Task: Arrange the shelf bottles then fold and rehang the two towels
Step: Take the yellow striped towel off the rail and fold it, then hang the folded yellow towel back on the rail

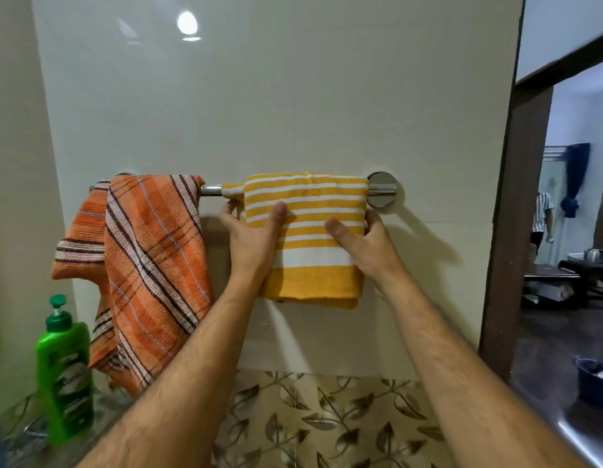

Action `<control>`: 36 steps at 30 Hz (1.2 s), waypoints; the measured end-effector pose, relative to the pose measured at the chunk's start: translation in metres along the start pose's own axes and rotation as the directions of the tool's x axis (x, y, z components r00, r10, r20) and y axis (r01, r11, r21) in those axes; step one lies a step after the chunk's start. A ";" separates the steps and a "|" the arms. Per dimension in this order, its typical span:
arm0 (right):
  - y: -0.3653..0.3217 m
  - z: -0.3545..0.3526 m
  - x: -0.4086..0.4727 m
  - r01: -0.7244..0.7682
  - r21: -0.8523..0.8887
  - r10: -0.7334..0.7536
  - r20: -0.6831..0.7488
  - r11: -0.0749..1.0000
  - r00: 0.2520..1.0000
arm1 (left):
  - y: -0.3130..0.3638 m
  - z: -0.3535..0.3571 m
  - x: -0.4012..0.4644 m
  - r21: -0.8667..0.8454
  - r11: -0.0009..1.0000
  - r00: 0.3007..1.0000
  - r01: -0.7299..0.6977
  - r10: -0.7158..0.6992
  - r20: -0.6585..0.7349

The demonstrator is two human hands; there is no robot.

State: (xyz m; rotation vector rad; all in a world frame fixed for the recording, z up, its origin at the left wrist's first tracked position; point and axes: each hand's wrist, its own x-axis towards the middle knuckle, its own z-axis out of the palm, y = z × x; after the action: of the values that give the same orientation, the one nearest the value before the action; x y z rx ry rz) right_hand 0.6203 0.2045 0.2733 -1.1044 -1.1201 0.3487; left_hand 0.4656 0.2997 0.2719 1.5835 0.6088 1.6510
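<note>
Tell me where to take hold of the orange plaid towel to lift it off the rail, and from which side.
Grip the orange plaid towel at its bunched top, where it drapes over the rail, coming from the front and slightly above. It hangs crooked and unfolded, so the lower corners would only drag; the top fold likely lifts the whole cloth clear.

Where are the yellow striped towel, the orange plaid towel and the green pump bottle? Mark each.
yellow striped towel (310, 278): head view, lower yellow band.
orange plaid towel (151, 251): head view, middle of hanging cloth.
green pump bottle (65, 376): head view, bottle body.
</note>
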 end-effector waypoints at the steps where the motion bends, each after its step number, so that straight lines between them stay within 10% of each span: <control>1: -0.007 0.000 0.001 0.002 -0.006 -0.002 0.046 1.000 0.999 | 0.001 0.000 0.001 -0.006 1.000 1.000 0.005 -0.005 0.026; 9: 0.005 -0.018 0.006 0.070 0.030 -0.064 -0.152 0.997 0.986 | -0.001 0.019 -0.005 0.028 0.999 0.998 -0.028 0.026 0.054; 14: 0.016 -0.018 0.003 0.014 0.081 -0.016 0.025 0.997 1.000 | -0.012 0.019 -0.007 0.057 0.995 0.997 -0.083 0.083 0.009; 23: 0.048 -0.009 -0.024 0.022 -0.177 -0.056 -0.186 0.984 0.981 | -0.029 0.013 -0.026 0.219 0.959 0.983 -0.180 0.183 0.007; 31: 0.019 0.013 -0.049 0.272 -0.747 -0.693 -0.329 0.607 0.642 | -0.030 0.000 -0.049 0.503 0.826 0.950 -0.256 0.311 -0.028; 36: -0.004 0.025 -0.047 0.393 -0.794 -0.778 -0.151 0.463 0.610 | -0.016 -0.003 -0.054 0.564 0.785 0.935 -0.257 0.349 -0.059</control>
State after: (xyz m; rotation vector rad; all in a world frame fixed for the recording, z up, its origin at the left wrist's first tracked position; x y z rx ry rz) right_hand 0.5771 0.1825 0.2511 -1.2281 -1.0972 -1.0257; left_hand 0.4627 0.2678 0.2258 2.0563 1.0300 1.9739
